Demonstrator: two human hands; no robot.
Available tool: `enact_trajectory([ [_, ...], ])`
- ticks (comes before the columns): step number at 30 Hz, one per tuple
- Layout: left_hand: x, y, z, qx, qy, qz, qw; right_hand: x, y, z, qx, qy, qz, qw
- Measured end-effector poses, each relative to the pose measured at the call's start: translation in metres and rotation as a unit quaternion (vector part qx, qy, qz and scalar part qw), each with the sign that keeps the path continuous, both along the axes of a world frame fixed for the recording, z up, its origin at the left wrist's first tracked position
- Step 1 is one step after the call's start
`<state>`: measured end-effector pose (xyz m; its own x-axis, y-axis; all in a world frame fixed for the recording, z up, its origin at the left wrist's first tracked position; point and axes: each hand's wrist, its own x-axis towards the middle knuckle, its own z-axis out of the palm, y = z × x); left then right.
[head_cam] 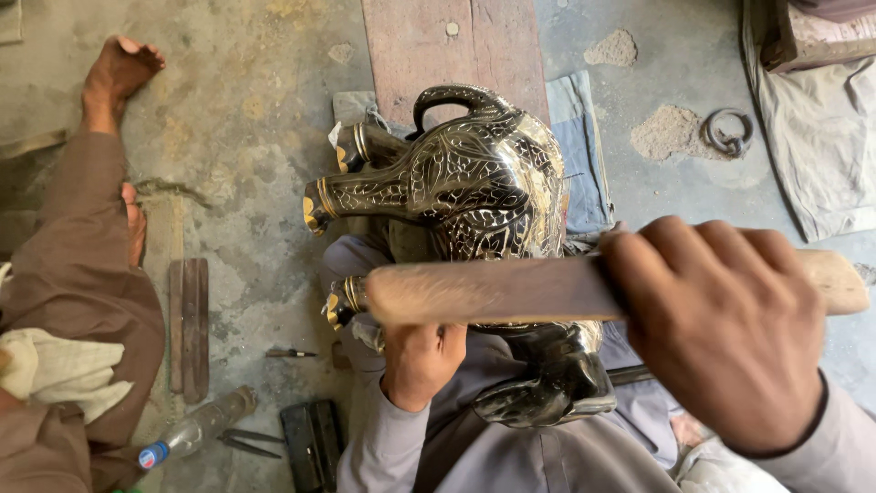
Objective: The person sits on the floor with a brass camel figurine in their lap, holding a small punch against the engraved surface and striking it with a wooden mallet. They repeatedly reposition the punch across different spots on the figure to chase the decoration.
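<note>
- Right hand clenched around a wooden stick, knuckles up, close to the lens. The stick lies level across the view, its rounded end at left, its other end poking out past the hand at right.
- Left hand sits under the stick, fingers closed against the lower side of a metal elephant figure. What it pinches is hidden by the stick; cannot tell.
- Elephant figure: black with engraved, brass-coloured leaf lines, lying on its side on the person's lap. Legs point left, with gold-coloured feet. A curved black part arches at its top.
- Beneath and behind the figure: a blue cloth and a reddish wooden plank on the concrete floor.
- Another person at left, brown clothing, bare foot stretched out on the floor, pale cloth on the lap.
- A second pale cloth at the upper right.
- Lower left floor: clear plastic bottle lying down, a dark flat block, pliers, a small chisel.
- Upper right: a metal ring beside a heap of sand.
</note>
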<state>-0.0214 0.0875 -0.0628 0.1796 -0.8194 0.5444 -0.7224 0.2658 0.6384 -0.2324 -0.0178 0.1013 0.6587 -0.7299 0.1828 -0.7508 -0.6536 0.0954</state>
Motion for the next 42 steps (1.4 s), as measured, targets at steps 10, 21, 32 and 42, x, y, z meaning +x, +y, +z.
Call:
enact_trajectory([
  [10, 0.022, 0.048, -0.003, 0.052, 0.360, 0.100, 0.926, -0.127, -0.051, -0.167, 0.273, -0.225, -0.313, 0.881],
  [21, -0.010, 0.057, -0.011, 0.130, 0.412, 0.158, 0.888, -0.185, -0.054, -0.220, 0.396, -0.547, -0.335, 0.657],
  [32, -0.012, 0.037, 0.010, 0.092, 0.405, 0.108, 0.903, -0.190, -0.044, -0.228, 0.366, -0.616, -0.283, 0.638],
  [42, 0.001, -0.013, 0.046, 0.104, 0.335, 0.091, 0.932, -0.189, -0.047, -0.228, 0.381, -0.608, -0.326, 0.615],
])
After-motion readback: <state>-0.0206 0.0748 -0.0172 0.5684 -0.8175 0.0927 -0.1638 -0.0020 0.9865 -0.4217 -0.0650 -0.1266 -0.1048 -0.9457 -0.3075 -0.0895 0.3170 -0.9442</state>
